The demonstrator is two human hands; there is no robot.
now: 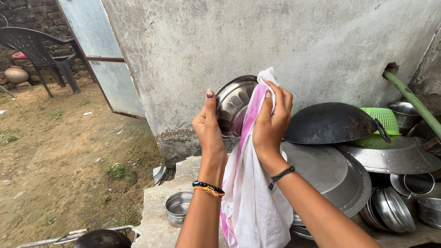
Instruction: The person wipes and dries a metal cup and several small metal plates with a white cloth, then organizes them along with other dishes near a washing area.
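Nearest the camera, a small steel bowl [178, 208] sits on the concrete ledge [158, 202], just left of the left forearm. A white cloth with a pink stripe [251, 193] hangs down between the two wrists. Up at the hands now: the left hand [209, 128] is cupped along the left rim of a steel plate [232, 104], thumb up, fingers wrapped behind it and gripping. The right hand [271, 120] has its fingers curled tight on the cloth's top, pressing it against the plate's right side. The plate is held upright in the air before the grey wall [294, 41]. To the right, a dark upturned wok [328, 123] rests on stacked steel platters [330, 177], a green plastic colander [383, 119] behind. Far left, a dark plastic chair [39, 50] stands on dirt.
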